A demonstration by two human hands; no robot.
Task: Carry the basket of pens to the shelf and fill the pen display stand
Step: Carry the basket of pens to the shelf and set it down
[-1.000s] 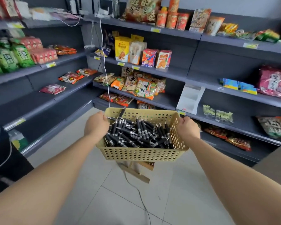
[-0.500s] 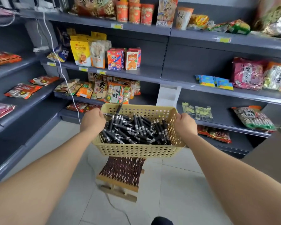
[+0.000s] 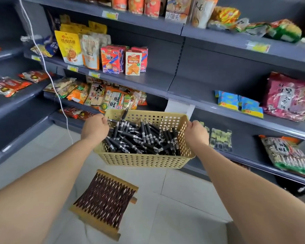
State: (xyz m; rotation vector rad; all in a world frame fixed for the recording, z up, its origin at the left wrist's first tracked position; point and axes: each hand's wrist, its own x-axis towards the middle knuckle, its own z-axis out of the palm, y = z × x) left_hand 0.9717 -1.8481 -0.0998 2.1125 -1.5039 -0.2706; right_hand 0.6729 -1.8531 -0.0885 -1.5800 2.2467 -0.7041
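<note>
Head view, wide-angle. Hidden or unclear first: a white object [image 3: 180,106] at 1 o'clock of the basket [image 3: 144,160] shows only its top behind the far rim, so I cannot tell what it is. Both forearms are cut off at the bottom corners. The fingers of both hands are mostly out of sight behind knuckles and rim. The snack bags [image 3: 287,155] at the right edge are blurred. The small greenish packets [image 3: 220,140] at 3 o'clock of the right hand are too soft to read.

Hands: the left hand [image 3: 95,127] is curled over the basket's short rim at 9 o'clock and the right hand [image 3: 196,132] over the opposite rim at 3 o'clock. The backs of both hands face up and the arms are stretched forward. The hands are well apart with the basket between them, each gripping it.

The basket is cream perforated plastic, held in the air roughly level in front of the grey shelf [image 3: 157,81]. Black pens [image 3: 139,138] are heaped loose inside, and one stands up against the far wall at 11 o'clock. A woven folding stool [image 3: 106,199] sits on the floor at 6 o'clock below the basket. A white cord [image 3: 48,73] hangs at 10 o'clock.

Versus half a second ago: the two-handed grip is the same and the basket is nearer the shelving. The shelf boards fill more of the frame. The stool shows fuller, lying lower and left of the basket. The side shelving at 9 o'clock has mostly slid out of frame.
</note>
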